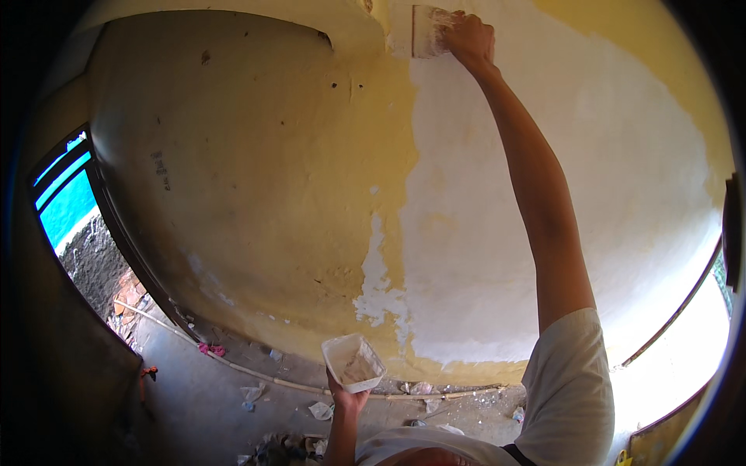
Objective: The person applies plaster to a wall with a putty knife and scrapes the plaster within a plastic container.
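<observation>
R fingers (pixel 463 33) grip scraper (pixel 425 33) w/ arm (pixel 544 190) upstretched.

Fisheye head cam, twd wall (pixel 311 179)

- One white tub (pixel 365 385).
- Two bare hands: the left hand (pixel 351 398) at the tub's underside, the right hand (pixel 471 40) far above the tub and to its right.
- One broad scraper (pixel 425 33), likewise far above the tub and rightward.
- One long pale pole (pixel 272 380), passing the tub on both sides.
- One pink bundle (pixel 210 349), left of the tub.
- Several plastic scraps (pixel 321 410) around the tub, too jumbled to count exactly.
</observation>
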`<state>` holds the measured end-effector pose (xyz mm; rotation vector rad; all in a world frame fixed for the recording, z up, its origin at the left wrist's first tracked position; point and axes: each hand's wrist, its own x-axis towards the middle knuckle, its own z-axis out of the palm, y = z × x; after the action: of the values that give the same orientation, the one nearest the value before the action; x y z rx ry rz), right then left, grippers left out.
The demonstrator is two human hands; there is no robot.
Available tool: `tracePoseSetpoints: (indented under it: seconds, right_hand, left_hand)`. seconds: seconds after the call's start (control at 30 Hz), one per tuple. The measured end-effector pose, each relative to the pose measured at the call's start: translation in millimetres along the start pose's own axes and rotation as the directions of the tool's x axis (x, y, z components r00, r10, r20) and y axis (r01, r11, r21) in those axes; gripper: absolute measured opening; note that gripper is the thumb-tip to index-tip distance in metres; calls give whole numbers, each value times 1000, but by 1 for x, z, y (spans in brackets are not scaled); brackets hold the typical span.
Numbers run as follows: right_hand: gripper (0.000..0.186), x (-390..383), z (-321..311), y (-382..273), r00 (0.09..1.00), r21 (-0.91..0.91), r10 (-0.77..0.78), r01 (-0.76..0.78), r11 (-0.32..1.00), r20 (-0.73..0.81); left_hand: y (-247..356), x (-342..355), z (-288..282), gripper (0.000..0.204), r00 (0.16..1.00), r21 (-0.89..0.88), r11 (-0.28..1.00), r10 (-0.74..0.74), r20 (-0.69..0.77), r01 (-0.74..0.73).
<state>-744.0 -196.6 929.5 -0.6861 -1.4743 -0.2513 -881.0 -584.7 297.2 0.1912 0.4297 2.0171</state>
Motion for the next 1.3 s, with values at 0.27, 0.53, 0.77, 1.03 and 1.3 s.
tracePoseSetpoints:
  seconds: [0.27,0.53,0.77,1.03,1.3]
  right_hand:
    - [25,-8,-55,-35,948,63,-101,125,990,-300]
    - [33,9,-15,-49,806,-68,-586,582,810,-80]
    - [32,-70,37,-16,661,-304,-743,733,609,106]
    - [40,-174,27,-3,533,-332,-794,835,438,292]
    - [53,-82,-11,4,604,-136,-789,777,614,-113]
  left_hand:
    - [8,-10,6,65,999,-1,1000,-7,-40,7]
    - [8,-11,17,59,999,-37,999,-4,-36,2]
    - [2,-6,4,64,999,-27,1000,9,-31,-10]
    - [10,1,3,58,1000,-71,997,-19,7,20]
    - [6,-7,7,64,999,-26,1000,-10,-32,10]
